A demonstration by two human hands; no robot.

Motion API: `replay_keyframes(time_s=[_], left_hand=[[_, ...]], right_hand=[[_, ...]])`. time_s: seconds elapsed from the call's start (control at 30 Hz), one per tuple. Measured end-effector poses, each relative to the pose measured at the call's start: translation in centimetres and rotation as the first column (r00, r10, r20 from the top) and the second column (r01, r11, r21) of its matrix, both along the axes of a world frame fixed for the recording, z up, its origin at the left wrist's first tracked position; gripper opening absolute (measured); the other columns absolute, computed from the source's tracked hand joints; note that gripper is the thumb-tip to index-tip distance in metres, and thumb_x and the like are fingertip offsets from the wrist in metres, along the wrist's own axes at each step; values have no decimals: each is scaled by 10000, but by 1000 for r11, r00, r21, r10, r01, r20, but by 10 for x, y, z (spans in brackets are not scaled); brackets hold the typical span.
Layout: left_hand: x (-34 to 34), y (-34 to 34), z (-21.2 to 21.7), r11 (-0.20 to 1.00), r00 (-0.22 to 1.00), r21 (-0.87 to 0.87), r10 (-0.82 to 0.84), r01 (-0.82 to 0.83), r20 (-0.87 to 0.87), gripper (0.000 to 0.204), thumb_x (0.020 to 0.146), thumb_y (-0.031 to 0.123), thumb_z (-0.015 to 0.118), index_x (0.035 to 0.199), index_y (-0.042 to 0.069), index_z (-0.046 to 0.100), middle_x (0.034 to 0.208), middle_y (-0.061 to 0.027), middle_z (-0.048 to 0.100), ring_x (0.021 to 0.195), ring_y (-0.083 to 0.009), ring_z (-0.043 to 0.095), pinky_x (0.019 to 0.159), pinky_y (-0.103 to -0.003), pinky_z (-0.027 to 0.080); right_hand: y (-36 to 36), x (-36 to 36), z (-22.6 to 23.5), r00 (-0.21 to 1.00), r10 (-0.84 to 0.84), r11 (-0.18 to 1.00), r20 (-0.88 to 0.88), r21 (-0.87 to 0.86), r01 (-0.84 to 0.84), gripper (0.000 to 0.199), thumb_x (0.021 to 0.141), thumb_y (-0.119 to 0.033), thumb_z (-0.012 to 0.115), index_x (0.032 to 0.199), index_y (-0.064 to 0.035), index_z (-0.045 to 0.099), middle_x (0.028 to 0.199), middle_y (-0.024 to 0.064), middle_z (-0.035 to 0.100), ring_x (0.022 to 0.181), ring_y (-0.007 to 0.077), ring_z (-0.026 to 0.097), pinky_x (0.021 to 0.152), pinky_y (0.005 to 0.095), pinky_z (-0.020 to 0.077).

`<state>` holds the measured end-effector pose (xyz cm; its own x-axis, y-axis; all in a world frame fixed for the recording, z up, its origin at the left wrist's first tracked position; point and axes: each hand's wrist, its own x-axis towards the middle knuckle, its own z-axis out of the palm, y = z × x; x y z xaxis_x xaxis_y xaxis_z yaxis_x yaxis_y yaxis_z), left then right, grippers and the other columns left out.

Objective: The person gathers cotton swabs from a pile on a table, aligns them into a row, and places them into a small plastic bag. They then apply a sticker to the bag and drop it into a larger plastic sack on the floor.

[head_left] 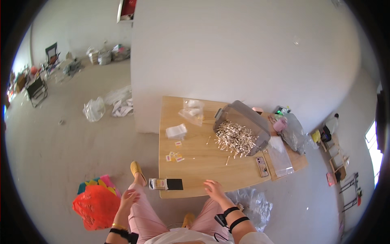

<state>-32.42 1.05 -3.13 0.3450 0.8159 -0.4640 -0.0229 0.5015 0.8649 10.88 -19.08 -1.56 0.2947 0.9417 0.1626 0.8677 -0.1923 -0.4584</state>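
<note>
My left hand [130,199] hangs over my left thigh, off the table's front edge, with loosely parted fingers and nothing in them. At the front edge of the wooden table [207,166], my right hand [213,189] is open and holds nothing. Between the two hands, a clear packet [158,184] lies against a black rectangular piece [175,184] at the table edge. A heap of cotton swabs [235,138] spills from a grey translucent plastic bin [248,116] tipped on its side. Small yellow-and-white cards [174,157] and a stack of clear bags [176,131] lie on the left.
A phone [262,166] and a flat clear bag [281,156] lie at the table's right. Crumpled plastic [254,207] is on the floor by my right arm; a red bag [96,207] stands on the floor at left. A white wall [243,53] rises behind the table.
</note>
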Motion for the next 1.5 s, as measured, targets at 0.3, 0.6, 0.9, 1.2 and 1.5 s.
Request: replay_keyframes(time_s=[0.3,0.6,0.9,1.2,1.5], left_hand=[[-45,35,-154,937,897,321,19,138,-441,351,985,412,533,1196,139,598,1021,-33,653,873,-204,638,701,-354,528],[150,83,-151,895,931,-436,235,-95,279,514,985,591,431,1203,154,589,1168,-47,634,1026,-210,626,832,-366,519],[154,42,-134,987,889,-97,-73,130,452,484,1040,481,352,1281,121,567,1281,-40,623,1183,-220,583,1019,-341,460],[161,18,-110,987,826,-131,153,-96,543,426,1053,413,358,1291,123,559,1291,-72,617,1159,-254,606,968,-424,511],[148,9,-112,881,833,-252,465,-401,300,353,1048,328,391,1245,122,599,1269,-67,632,1132,-245,619,917,-410,538]], right_hand=[[-160,20,-21,864,-501,861,43,-77,503,427,817,-213,653,1227,-97,638,1291,182,589,1218,355,545,1021,437,451],[-425,12,-251,692,-722,471,18,-719,510,442,844,-458,646,983,-38,667,941,159,723,873,327,712,665,472,546],[-381,-15,-284,646,-749,605,-147,-547,578,392,872,-436,596,992,-67,651,889,115,718,923,281,699,794,463,510],[-360,-14,-246,373,-848,527,-377,-516,675,527,817,-464,638,1179,-84,678,1247,199,634,1216,357,569,1008,440,464],[-376,-60,-195,195,-930,367,-312,-766,528,346,892,-429,558,962,-132,721,939,51,739,887,190,705,806,361,525]])
